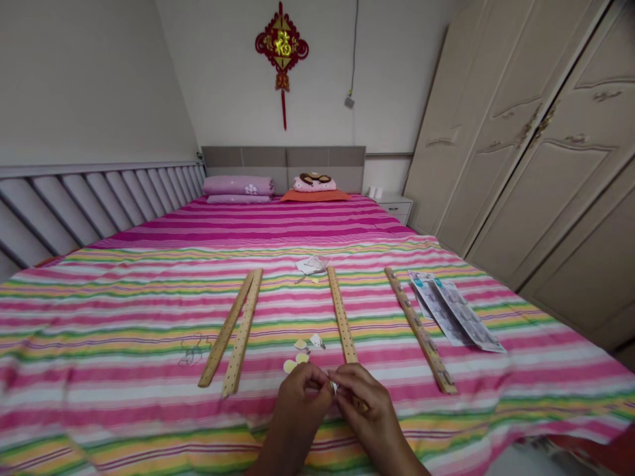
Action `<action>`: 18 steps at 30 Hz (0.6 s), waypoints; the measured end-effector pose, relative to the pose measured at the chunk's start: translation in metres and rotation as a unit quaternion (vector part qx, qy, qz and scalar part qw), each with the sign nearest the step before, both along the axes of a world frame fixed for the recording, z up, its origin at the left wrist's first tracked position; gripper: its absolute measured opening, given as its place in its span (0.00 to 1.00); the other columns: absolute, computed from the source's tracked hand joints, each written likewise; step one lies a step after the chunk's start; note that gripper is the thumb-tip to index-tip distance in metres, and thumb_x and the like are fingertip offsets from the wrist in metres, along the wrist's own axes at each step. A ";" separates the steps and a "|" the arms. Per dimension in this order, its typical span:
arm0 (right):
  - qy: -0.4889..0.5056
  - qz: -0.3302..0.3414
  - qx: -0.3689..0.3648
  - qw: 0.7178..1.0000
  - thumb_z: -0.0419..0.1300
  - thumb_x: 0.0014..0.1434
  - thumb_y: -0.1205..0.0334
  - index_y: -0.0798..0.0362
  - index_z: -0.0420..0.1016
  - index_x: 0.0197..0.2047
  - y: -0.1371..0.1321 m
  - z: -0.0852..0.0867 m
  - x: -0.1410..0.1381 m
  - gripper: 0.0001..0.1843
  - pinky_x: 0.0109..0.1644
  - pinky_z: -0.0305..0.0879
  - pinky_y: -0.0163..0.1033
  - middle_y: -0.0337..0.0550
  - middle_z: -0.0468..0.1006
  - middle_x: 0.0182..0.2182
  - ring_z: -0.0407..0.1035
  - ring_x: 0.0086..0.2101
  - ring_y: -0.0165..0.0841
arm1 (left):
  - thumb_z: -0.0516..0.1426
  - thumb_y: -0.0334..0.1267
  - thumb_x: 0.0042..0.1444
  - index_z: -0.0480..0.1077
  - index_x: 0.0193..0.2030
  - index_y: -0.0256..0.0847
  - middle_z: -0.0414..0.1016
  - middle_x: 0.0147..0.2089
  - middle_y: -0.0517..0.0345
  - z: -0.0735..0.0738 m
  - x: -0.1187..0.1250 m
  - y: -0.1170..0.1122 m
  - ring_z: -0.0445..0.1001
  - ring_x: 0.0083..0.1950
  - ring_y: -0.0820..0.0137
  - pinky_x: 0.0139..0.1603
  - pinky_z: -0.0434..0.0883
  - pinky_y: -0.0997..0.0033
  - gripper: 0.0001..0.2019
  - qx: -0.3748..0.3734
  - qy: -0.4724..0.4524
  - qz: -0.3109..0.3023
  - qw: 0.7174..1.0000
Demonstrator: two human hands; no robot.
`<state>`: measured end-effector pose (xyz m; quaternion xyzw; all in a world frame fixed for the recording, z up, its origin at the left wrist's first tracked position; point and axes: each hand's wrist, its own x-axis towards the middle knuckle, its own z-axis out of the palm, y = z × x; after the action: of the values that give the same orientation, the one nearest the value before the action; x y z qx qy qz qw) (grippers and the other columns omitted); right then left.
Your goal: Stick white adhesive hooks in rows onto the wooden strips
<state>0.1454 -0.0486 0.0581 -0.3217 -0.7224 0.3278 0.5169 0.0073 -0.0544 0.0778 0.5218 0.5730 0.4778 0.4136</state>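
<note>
My left hand (303, 396) and my right hand (364, 400) meet at the near middle of the bed, fingertips pinched together. Between them shows a sliver of a small whitish, shiny piece (334, 387), too small to name. A wooden strip with rows of holes (341, 311) runs away from me, its near end partly hidden by my right hand. Just beyond my left hand lie several small pale-yellow paper pieces (290, 365) and a white piece with a dark tip (316, 341).
Two more holed wooden strips (243, 330) lie at left beside tangled thin wire or thread (194, 350). At right are a strip with metal pieces along it (421, 330) and blister cards (466, 314). A clear plastic bag (312, 264) lies farther back on the striped sheet (124, 396).
</note>
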 end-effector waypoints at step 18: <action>0.108 0.000 -0.139 0.984 0.62 0.52 0.63 0.48 0.73 0.44 -0.005 0.005 -0.004 0.14 0.34 0.70 0.34 0.44 0.71 0.37 0.70 0.33 0.32 | 0.57 0.35 0.43 0.66 0.24 0.39 0.67 0.25 0.63 -0.003 -0.007 0.000 0.66 0.28 0.73 0.29 0.64 0.75 0.03 -0.011 -0.161 -0.052 0.985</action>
<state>0.1413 -0.0532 0.0633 -0.3532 -0.6098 0.4576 0.5422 0.0007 -0.0548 0.0748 0.4623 0.4760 0.5272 0.5308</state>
